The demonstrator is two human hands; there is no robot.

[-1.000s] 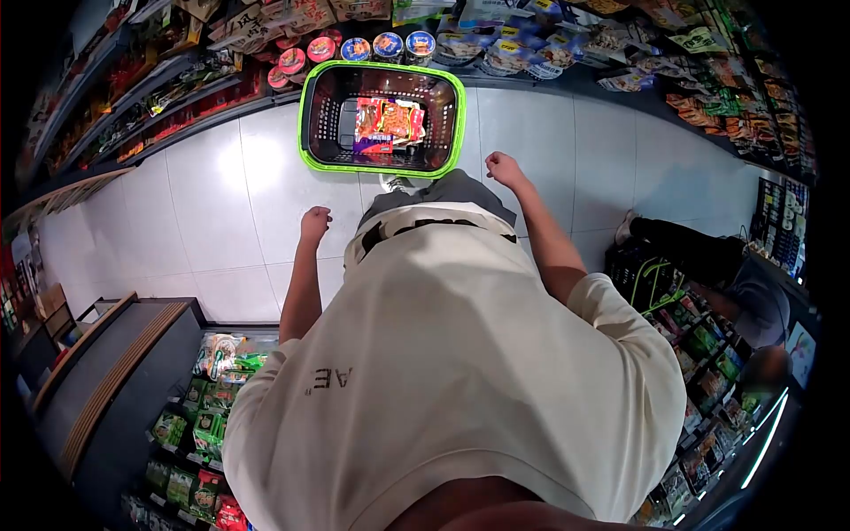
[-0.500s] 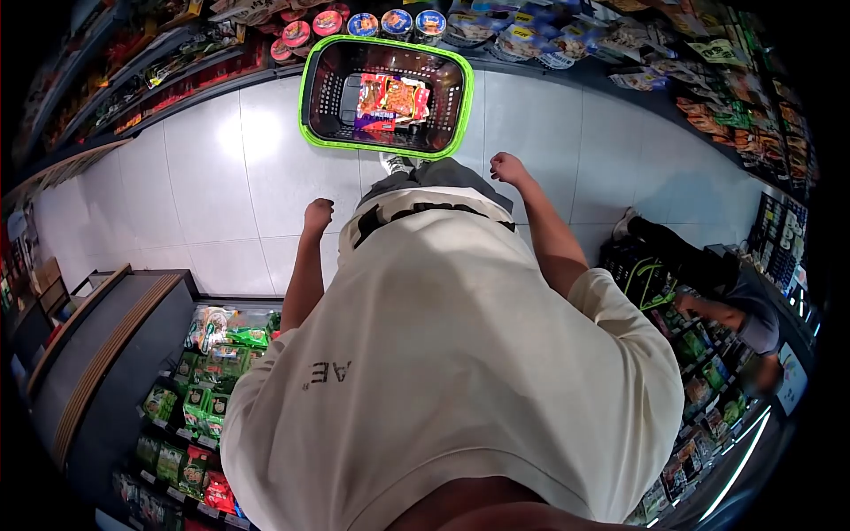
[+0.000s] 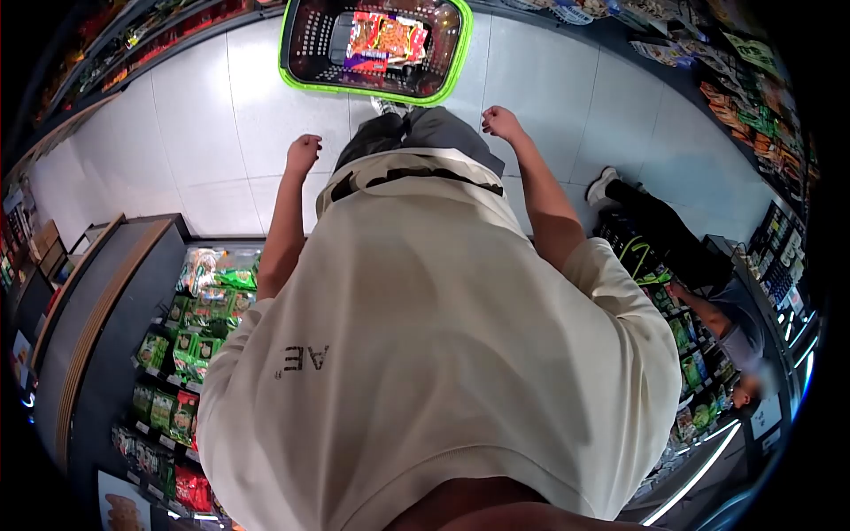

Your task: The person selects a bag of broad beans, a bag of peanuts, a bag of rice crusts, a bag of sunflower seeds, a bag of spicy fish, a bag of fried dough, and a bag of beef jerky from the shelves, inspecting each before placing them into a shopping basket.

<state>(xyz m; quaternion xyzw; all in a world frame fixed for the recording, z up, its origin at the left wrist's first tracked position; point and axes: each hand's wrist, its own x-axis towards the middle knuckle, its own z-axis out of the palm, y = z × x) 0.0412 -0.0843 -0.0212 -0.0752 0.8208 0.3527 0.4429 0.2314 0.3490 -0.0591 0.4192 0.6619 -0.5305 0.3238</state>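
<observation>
My left hand [image 3: 304, 153] hangs over the floor beside my left hip, its fingers curled in with nothing visible in them. Beside my right hip is my right hand [image 3: 502, 122], loosely closed and also showing nothing held. A black basket with a bright green rim [image 3: 372, 91] stands in front of my feet at the top of the view. Inside it lie packets, among them a red one [image 3: 396, 37] and a purple one [image 3: 365, 62]. Neither hand touches the basket; my right hand is a little below and right of its rim.
Shelves of packets [image 3: 753, 115] curve along the upper right, with more shelves at upper left. Green packets [image 3: 190, 345] fill a rack at lower left, beside a grey counter [image 3: 88, 310]. Another person [image 3: 677, 234] stands at the right near a dark basket [image 3: 624, 248].
The basket and my feet have shifted up in the view, and the round tubs behind it have left the frame. Both hands appear higher. The other person's legs show more fully.
</observation>
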